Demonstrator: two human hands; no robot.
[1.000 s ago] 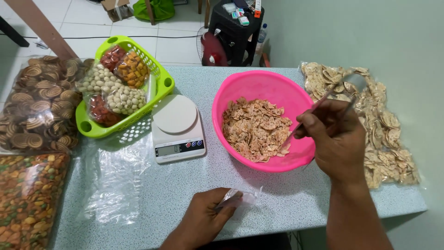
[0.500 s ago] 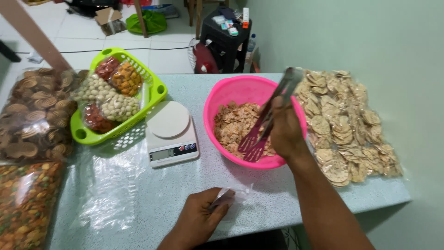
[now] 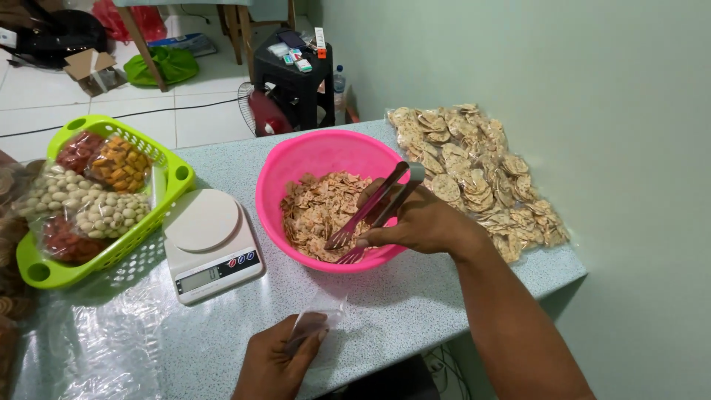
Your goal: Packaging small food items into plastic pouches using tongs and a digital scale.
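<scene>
Here the right hand [image 3: 422, 222] grips pink-tipped metal tongs [image 3: 370, 216], their tips resting in the brown chips [image 3: 318, 211] inside the round pink plastic bowl [image 3: 296, 159] at table centre. The left hand [image 3: 278, 359], at the near edge, pinches a small clear plastic bag [image 3: 318, 318]. A white digital scale [image 3: 207, 241] stands just left of the bowl, beside a green basket [image 3: 174, 178].

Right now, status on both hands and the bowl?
Right hand gripping metal tongs, tips down in the snacks in the pink bowl. Left hand pinching a small clear bag on the table. Scale left of the bowl, apart from it.
</scene>
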